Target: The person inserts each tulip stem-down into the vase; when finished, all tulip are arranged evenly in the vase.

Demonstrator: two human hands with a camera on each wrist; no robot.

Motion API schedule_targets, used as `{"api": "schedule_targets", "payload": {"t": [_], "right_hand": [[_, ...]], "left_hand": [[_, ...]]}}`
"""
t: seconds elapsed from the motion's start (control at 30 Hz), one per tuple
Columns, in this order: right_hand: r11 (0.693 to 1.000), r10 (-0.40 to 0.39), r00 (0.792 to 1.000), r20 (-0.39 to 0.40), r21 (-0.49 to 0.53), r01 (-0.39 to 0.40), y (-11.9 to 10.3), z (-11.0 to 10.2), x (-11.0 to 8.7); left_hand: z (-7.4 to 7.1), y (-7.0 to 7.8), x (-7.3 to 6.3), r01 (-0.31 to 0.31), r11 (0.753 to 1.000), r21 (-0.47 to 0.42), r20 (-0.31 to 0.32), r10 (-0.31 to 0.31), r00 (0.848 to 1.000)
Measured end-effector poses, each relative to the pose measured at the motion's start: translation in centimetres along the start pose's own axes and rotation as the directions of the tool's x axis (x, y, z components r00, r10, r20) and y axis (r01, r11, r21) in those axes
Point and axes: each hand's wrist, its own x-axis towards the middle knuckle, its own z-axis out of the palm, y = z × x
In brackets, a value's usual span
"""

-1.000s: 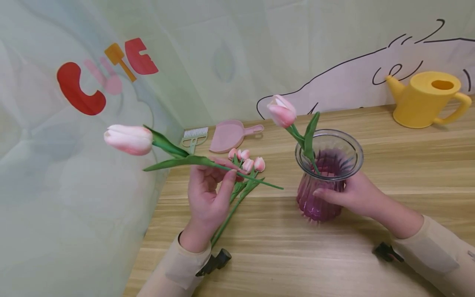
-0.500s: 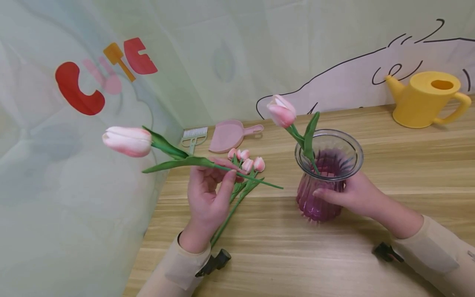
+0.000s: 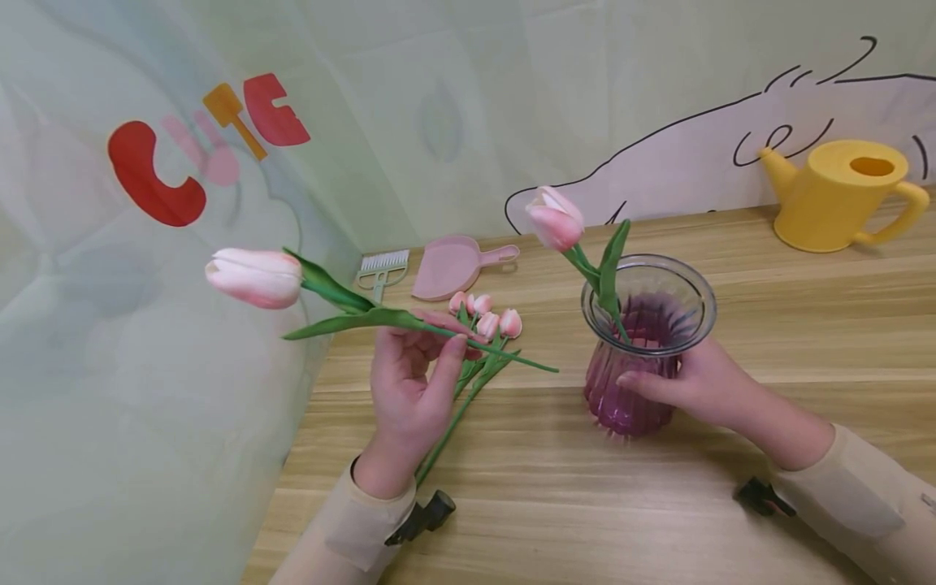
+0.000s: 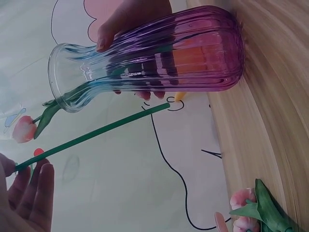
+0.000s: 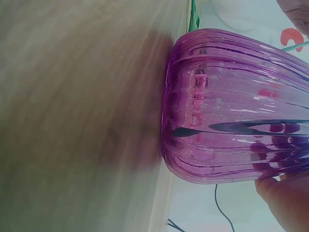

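Observation:
Between thumb and fingers, my left hand (image 3: 413, 382) pinches the stem of a pink-and-white artificial tulip (image 3: 256, 279). The bloom points left and the bare stem end points right, toward the vase. My right hand (image 3: 702, 382) grips the ribbed glass vase (image 3: 621, 398), purple below and clear at its flared rim, which stands upright on the table. One tulip (image 3: 557, 219) leans out of the vase over its left rim. In the left wrist view the held stem (image 4: 96, 134) is apart from the vase (image 4: 159, 58). Several more tulips (image 3: 488, 325) lie on the table behind my left hand.
At the back left are a pink dustpan (image 3: 448, 268) and a small green brush (image 3: 383, 268) by the wall. A yellow watering can (image 3: 837, 199) stands at the back right. Printed cloth (image 3: 439, 122) borders the wooden table (image 3: 570, 504) at the back and left.
Almost nothing differs; the tulip in my left hand shifts only very slightly. My right hand and the vase stay in place.

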Motion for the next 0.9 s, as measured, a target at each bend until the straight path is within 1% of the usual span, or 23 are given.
{"api": "schedule_targets", "payload": {"t": [0.4, 0.63, 0.9], "right_hand": [[1.000, -0.005, 1.000, -0.001, -0.001, 0.005, 0.01, -0.02, -0.03], [1.000, -0.006, 1.000, 0.002, 0.004, 0.006, 0.05, -0.02, -0.05], [1.000, 0.013, 1.000, -0.001, 0.000, -0.013, -0.03, -0.01, -0.08]], "left_hand": [[0.04, 0.02, 0.01, 0.001, 1.000, -0.002, -0.001, -0.001, 1.000], [-0.01, 0.02, 0.07, -0.007, 1.000, 0.018, 0.005, 0.007, 1.000], [0.00, 0.07, -0.01, 0.008, 1.000, 0.026, 0.007, -0.009, 1.000]]}}
